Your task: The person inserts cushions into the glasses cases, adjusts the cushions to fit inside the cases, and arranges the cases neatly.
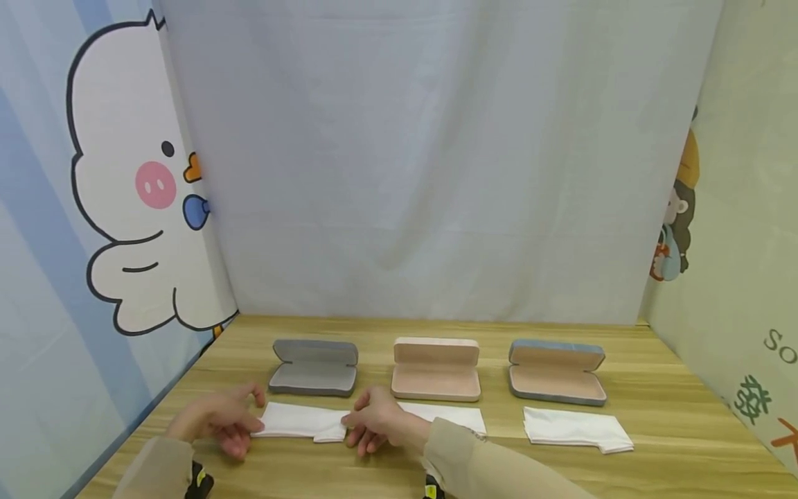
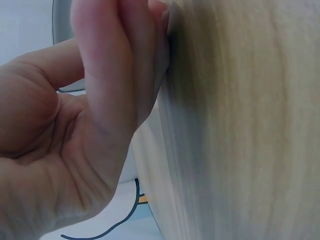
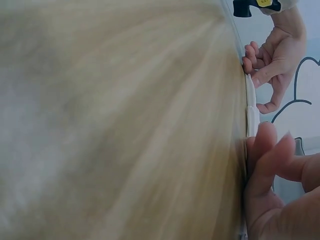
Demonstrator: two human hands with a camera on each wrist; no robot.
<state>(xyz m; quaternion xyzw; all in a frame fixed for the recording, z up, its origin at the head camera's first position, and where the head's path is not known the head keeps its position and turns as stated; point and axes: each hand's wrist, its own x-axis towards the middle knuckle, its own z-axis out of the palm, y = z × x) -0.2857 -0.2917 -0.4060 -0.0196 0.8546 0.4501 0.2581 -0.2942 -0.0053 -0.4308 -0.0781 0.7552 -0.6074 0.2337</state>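
Observation:
A folded white cloth [image 1: 299,421] lies flat on the table between both hands. My left hand [image 1: 227,419] is at its left end, with the thumb tip at the edge and the index finger spread apart from the thumb. At the opposite end, my right hand [image 1: 377,419] touches the right edge with its fingertips, the other fingers bent loosely toward the tabletop. Seen from the right wrist, the cloth [image 3: 253,120] is a thin white strip running between the two hands. The left wrist view shows the left hand [image 2: 100,105] low beside the wood, its fingertips partly cut off.
Behind the cloths stand three open glasses cases: a grey one [image 1: 314,378], a pink one [image 1: 436,381] and a blue one [image 1: 557,383]. A second folded white cloth [image 1: 451,416] is partly behind the right hand. A third cloth [image 1: 576,428] lies farther right on the wooden table [image 1: 499,464].

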